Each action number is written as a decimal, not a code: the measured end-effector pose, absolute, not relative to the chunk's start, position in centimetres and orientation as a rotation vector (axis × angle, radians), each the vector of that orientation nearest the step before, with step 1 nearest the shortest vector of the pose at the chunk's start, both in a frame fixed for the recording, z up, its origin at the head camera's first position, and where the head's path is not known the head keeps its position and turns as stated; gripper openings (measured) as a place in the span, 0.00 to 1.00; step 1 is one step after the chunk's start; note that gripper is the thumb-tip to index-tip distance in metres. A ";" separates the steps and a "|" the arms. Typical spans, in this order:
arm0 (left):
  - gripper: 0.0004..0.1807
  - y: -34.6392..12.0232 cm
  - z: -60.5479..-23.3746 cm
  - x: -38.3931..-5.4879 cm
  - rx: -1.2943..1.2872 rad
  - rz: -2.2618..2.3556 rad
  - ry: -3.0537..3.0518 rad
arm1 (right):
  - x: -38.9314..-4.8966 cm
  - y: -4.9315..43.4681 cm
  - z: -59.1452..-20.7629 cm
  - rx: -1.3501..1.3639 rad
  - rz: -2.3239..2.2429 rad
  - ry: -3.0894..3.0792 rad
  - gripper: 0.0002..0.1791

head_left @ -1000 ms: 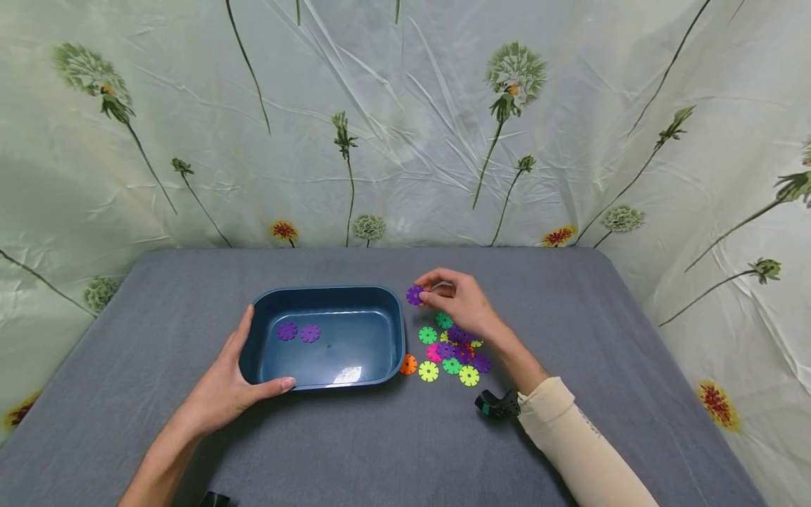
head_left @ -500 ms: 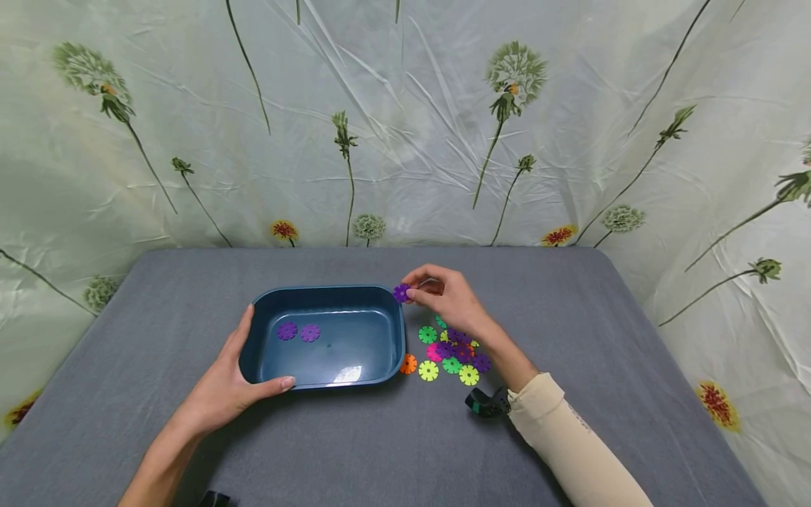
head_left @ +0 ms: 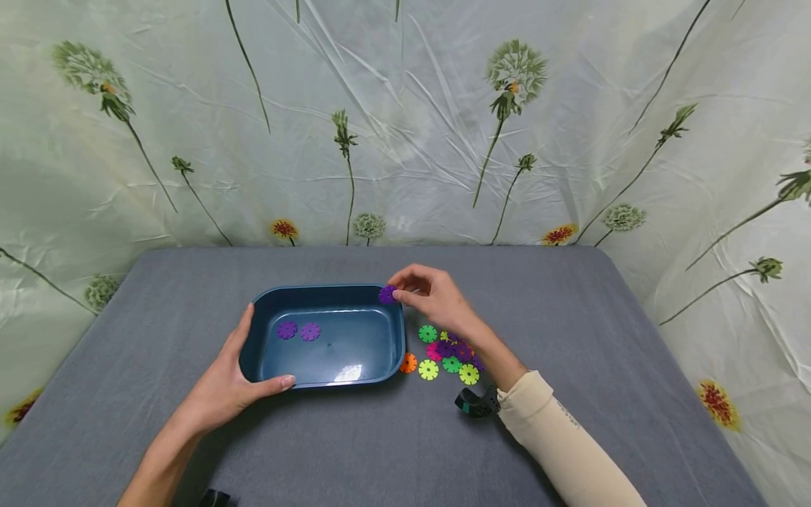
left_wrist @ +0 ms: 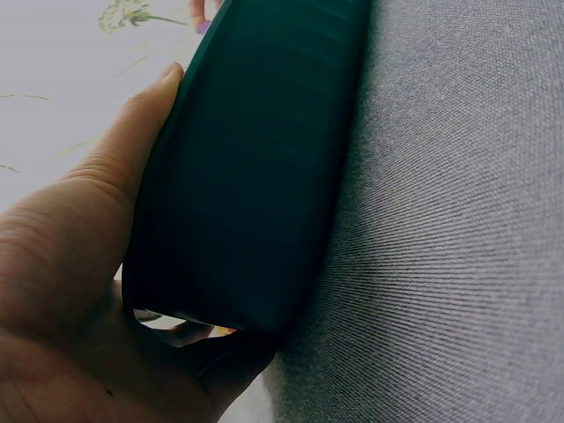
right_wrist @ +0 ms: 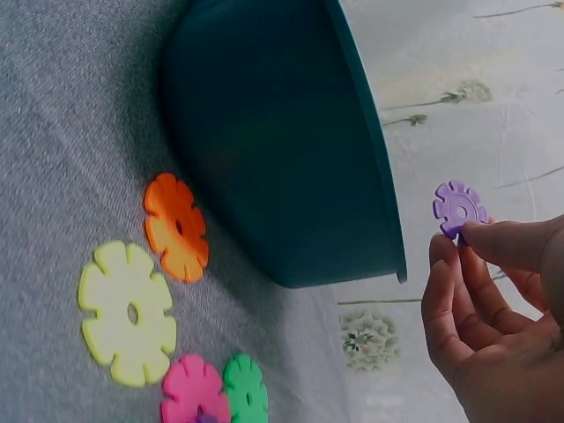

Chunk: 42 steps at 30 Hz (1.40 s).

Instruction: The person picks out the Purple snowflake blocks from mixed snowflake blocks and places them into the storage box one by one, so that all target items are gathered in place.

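A dark blue plastic basin [head_left: 355,345] sits on the grey-covered table, with two purple notched discs [head_left: 288,330] lying flat inside at the left. My left hand [head_left: 222,384] grips the basin's left end, thumb along the near rim and fingers round the far side; the left wrist view shows the thumb [left_wrist: 132,132] against the basin wall. Between thumb and fingertips, my right hand [head_left: 437,299] pinches another purple notched disc [right_wrist: 460,210], held just above the basin's far right corner. The right wrist view shows this disc beyond the rim, apart from it.
Right of the basin lies a loose pile of notched discs [head_left: 451,350] in purple, green, yellow and pink, some overlapping. An orange disc [head_left: 408,363] lies close against the basin's right side. Behind the table hangs a flower-printed curtain [head_left: 405,141].
My right hand has moved left with the purple disc, from beside the basin to over its far right corner. The left hand and the basin have stayed in place.
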<state>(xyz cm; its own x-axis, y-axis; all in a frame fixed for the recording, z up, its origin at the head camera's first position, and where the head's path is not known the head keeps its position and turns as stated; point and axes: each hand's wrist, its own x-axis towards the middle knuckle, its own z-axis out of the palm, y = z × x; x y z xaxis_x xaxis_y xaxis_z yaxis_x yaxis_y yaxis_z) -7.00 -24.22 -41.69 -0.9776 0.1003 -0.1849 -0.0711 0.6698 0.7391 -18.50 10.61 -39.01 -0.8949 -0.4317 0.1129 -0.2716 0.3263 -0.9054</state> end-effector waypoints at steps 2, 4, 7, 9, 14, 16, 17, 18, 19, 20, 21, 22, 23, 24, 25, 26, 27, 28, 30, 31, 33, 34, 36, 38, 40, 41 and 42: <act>0.76 -24.2 -41.7 -7.0 0.025 1.194 2.679 | -18.4 10.3 -39.0 -0.655 -1.615 2.428 0.09; 0.76 -24.2 -41.7 -7.0 0.027 1.193 2.682 | -18.4 10.1 -39.1 -0.667 -1.619 2.417 0.09; 0.76 -24.2 -41.7 -7.0 0.028 1.193 2.685 | -18.4 9.7 -39.3 -0.682 -1.630 2.398 0.10; 0.76 -24.2 -41.7 -7.0 0.026 1.192 2.684 | -18.3 9.4 -39.4 -0.686 -1.636 2.383 0.10; 0.76 -24.2 -41.7 -7.0 0.021 1.190 2.677 | -18.2 9.0 -39.4 -0.687 -1.643 2.369 0.10; 0.76 -24.2 -41.7 -7.0 0.020 1.188 2.677 | -18.1 8.9 -39.4 -0.690 -1.643 2.370 0.10; 0.76 -24.2 -41.7 -7.0 0.019 1.189 2.676 | -18.1 8.8 -39.4 -0.691 -1.643 2.369 0.10; 0.76 -24.2 -41.7 -7.0 0.018 1.187 2.677 | -18.1 8.7 -39.5 -0.693 -1.642 2.366 0.10; 0.76 -24.2 -41.7 -7.0 0.016 1.184 2.677 | -18.1 8.6 -39.5 -0.695 -1.642 2.361 0.10; 0.76 -24.2 -41.7 -6.9 0.013 1.181 2.678 | -18.1 8.5 -39.5 -0.695 -1.644 2.357 0.10; 0.76 -24.2 -41.7 -6.9 0.011 1.179 2.679 | -18.1 8.4 -39.6 -0.697 -1.645 2.354 0.10; 0.76 -24.2 -41.7 -6.9 0.009 1.178 2.679 | -18.1 8.3 -39.6 -0.699 -1.647 2.350 0.10; 0.76 -24.2 -41.8 -6.9 0.008 1.179 2.678 | -18.1 8.3 -39.6 -0.701 -1.649 2.346 0.10; 0.76 -24.2 -41.8 -6.9 0.009 1.181 2.678 | -18.1 8.2 -39.6 -0.702 -1.651 2.342 0.10; 0.76 -24.2 -41.8 -6.9 0.011 1.185 2.678 | -18.1 8.1 -39.6 -0.706 -1.651 2.341 0.10; 0.76 -24.2 -41.8 -6.9 0.013 1.189 2.678 | -18.1 8.0 -39.6 -0.706 -1.651 2.340 0.10; 0.76 -24.2 -41.8 -6.9 0.016 1.193 2.677 | -18.1 7.9 -39.5 -0.709 -1.649 2.338 0.10; 0.76 -24.2 -41.8 -6.9 0.020 1.197 2.678 | -18.1 7.8 -39.5 -0.711 -1.645 2.339 0.10; 0.76 -24.2 -41.8 -7.0 0.027 1.207 2.678 | -18.0 7.7 -39.5 -0.715 -1.641 2.338 0.10; 0.76 -24.2 -41.8 -7.0 0.029 1.209 2.679 | -18.0 7.6 -39.4 -0.720 -1.641 2.338 0.11; 0.76 -24.2 -41.8 -7.0 0.033 1.211 2.681 | -18.0 7.4 -39.3 -0.722 -1.642 2.335 0.11; 0.76 -24.2 -41.8 -7.0 0.034 1.210 2.683 | -18.1 7.4 -39.3 -0.725 -1.641 2.336 0.11; 0.76 -24.2 -41.8 -7.0 0.035 1.208 2.684 | -18.1 7.2 -39.3 -0.728 -1.635 2.338 0.11; 0.76 -24.2 -41.8 -7.0 0.029 1.205 2.682 | -18.1 7.0 -39.4 -0.731 -1.623 2.342 0.11; 0.76 -24.2 -41.8 -7.0 0.024 1.204 2.680 | -18.2 6.8 -39.4 -0.736 -1.605 2.349 0.11; 0.76 -24.2 -41.8 -7.1 0.020 1.204 2.677 | -18.2 6.7 -39.4 -0.737 -1.596 2.351 0.11; 0.76 -24.2 -41.8 -7.0 0.015 1.200 2.677 | -18.2 6.6 -39.4 -0.738 -1.587 2.353 0.11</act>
